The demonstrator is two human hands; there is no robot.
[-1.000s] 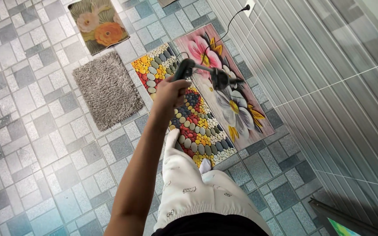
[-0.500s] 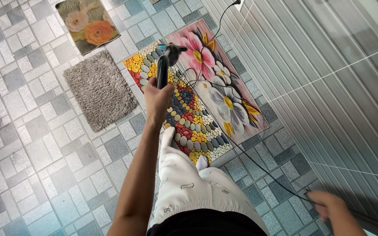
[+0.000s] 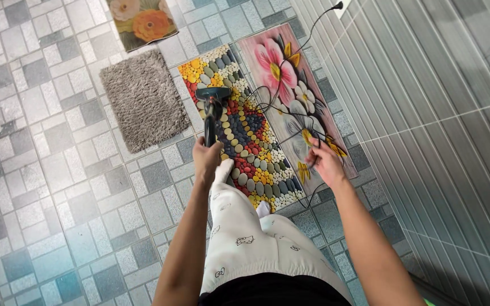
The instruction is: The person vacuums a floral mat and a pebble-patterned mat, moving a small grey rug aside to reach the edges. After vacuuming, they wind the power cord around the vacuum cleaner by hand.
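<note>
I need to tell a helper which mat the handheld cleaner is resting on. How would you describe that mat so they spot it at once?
Start at the grey striped wall and look at the row of mats on the tiled floor. Next to the wall lies a pink flower mat; the pebble mat lies directly beside it. Unlike the shaggy grey rug on its other side, it shows rounded stones in red, yellow, blue and white.

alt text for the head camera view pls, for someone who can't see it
Seen from above, a person's left hand grips a handheld vacuum over a pebble-pattern mat, while the right hand holds its black cord. A pink flower mat and a grey shaggy mat lie alongside on the tiled floor.
</note>
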